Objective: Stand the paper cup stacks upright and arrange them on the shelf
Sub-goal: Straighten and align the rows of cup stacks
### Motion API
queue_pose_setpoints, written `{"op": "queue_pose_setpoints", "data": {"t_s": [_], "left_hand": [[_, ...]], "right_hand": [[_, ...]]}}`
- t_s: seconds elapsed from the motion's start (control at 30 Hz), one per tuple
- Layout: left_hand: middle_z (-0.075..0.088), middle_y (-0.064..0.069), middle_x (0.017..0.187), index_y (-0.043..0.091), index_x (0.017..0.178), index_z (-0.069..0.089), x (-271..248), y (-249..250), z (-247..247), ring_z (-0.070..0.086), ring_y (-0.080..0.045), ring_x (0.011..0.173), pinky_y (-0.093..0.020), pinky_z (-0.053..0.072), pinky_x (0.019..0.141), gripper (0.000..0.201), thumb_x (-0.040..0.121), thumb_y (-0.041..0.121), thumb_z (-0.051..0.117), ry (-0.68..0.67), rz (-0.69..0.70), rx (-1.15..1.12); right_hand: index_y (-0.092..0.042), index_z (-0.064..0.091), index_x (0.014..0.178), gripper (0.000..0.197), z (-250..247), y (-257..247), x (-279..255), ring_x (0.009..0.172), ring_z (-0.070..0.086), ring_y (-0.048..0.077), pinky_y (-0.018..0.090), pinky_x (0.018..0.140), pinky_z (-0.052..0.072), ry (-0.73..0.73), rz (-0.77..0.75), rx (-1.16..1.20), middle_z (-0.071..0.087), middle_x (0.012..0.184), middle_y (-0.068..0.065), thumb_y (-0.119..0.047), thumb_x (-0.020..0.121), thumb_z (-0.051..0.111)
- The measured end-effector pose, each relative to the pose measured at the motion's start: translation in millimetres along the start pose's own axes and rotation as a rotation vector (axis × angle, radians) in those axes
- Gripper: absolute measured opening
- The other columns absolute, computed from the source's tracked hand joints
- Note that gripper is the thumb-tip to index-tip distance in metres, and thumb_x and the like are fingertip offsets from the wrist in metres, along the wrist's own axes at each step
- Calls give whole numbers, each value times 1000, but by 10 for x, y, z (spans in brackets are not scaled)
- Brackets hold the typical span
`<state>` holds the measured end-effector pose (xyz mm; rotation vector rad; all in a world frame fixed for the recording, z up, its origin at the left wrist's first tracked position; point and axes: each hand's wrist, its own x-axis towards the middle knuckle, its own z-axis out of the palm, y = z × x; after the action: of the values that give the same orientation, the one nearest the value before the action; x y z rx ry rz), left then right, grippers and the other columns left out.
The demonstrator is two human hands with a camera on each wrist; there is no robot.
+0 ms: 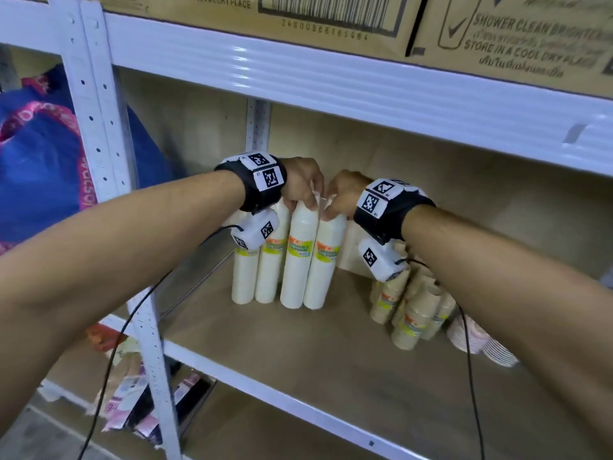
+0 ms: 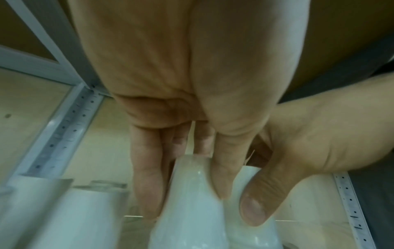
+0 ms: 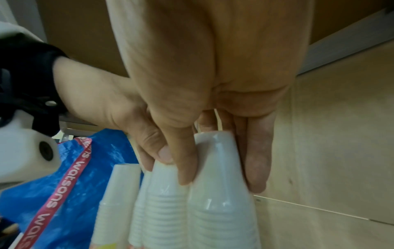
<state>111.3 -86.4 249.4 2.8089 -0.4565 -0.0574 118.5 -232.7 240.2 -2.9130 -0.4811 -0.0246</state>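
Note:
Four tall white paper cup stacks, wrapped in clear film, stand upright side by side at the back left of the wooden shelf (image 1: 298, 353). My left hand (image 1: 303, 200) grips the top of the third white stack (image 1: 297, 257) from above. My right hand (image 1: 333, 210) grips the top of the fourth white stack (image 1: 323, 263) beside it. In the left wrist view my left hand (image 2: 185, 193) has fingers and thumb around its stack (image 2: 187, 224). In the right wrist view my right hand (image 3: 219, 176) clasps its stack (image 3: 219, 215).
Brown paper cup stacks (image 1: 411, 310) lean together on the shelf at the right, under my right forearm. Pink patterned cups (image 1: 481, 340) lie further right. A blue bag (image 1: 39, 167) hangs left of the shelf post (image 1: 99, 134). Cardboard boxes (image 1: 331, 14) sit on the shelf above.

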Motion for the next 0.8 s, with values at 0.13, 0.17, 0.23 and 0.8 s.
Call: {"op": "queue_pose_setpoints", "data": {"t_s": [0.13,0.17,0.23,0.8], "left_hand": [[56,-2,120,17,119,64,279,153,75,65,-19,82,-31,60,72,36,84,22,74,72,34,-3],[54,-2,123,17,120,63,362,176,98,63,-19,87,-33,60,76,39,84,23,74,83,41,-6],[49,-3,129,18,123,62,527,203,147,59,-23,106,-34,57,84,42,83,23,75,105,60,3],[55,-5,132,14,127,60,1349,182,535,55,-23,118,-23,41,80,40,87,10,64,203,42,-122]], "right_hand": [[-9,62,114,54,20,288,82,86,64,22,27,68,51,32,79,-1,66,105,5,-29,69,83],[-9,62,116,56,27,350,116,91,65,22,28,72,52,42,96,-2,66,109,6,-30,69,84],[-6,62,119,60,39,461,195,99,65,23,28,77,52,54,130,-6,66,115,8,-31,69,84],[-12,55,114,47,268,1049,692,104,59,27,29,74,46,129,238,41,56,120,9,-32,75,75]]}}
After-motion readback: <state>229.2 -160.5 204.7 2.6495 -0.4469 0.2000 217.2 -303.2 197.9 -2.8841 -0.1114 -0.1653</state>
